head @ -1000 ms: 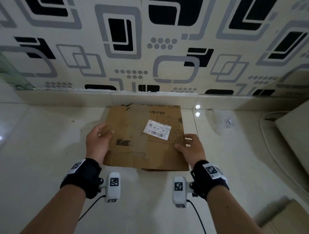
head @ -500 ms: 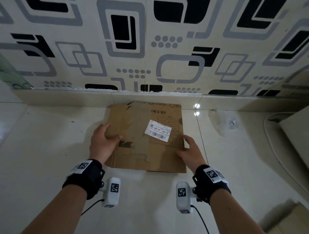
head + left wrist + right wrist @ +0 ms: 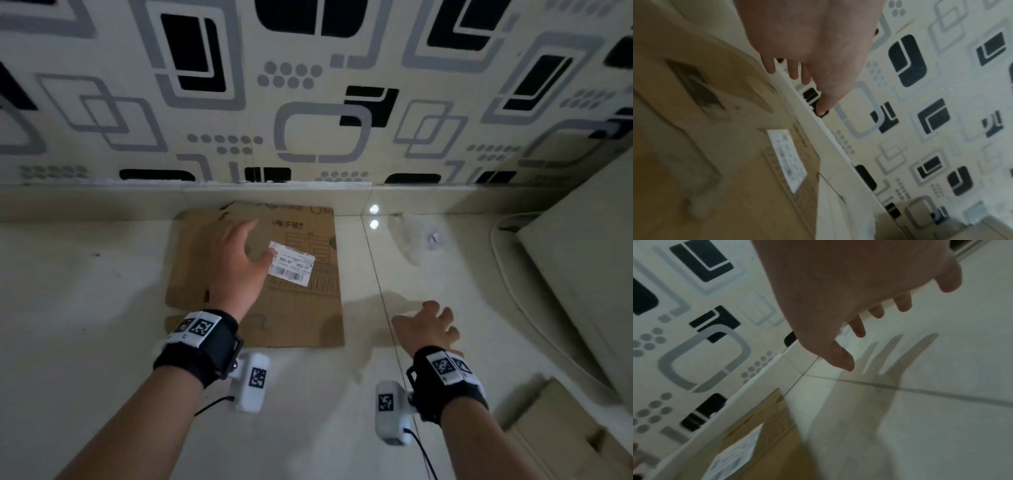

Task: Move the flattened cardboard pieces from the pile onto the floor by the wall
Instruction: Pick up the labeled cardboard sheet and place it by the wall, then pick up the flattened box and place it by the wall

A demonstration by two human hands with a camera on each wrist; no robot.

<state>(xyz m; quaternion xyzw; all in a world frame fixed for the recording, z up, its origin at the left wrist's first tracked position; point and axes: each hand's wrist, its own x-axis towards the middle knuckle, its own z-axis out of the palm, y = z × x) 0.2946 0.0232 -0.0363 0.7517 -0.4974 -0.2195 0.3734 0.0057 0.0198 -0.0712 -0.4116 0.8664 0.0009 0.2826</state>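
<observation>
The pale glossy tiled floor (image 3: 85, 308) is lying bare on the left, running up to the patterned grey-and-black wall (image 3: 308, 102). Next to the right, a flat brown cardboard piece with a white barcode label (image 3: 308, 308) is lying on that floor, its far edge touching or just short of the skirting at the wall's foot. The left hand (image 3: 236, 263) is hanging over this cardboard piece with its fingers (image 3: 770, 68) relaxed and slightly apart, gripping nothing; whether it is touching the board I cannot tell. Further right, the right hand (image 3: 426, 325) is hovering over bare tile beside the board's right edge, fingers (image 3: 859, 329) spread and loosely bent, holding nothing.

So this piece seems delivered: it is sitting by the wall with neither hand holding it. At the lower right edge, a tan, flat shape (image 3: 561, 421) is showing, possibly more cardboard, though it is too cropped to tell. If pieces remain in a pile, fetching them is what is left.
</observation>
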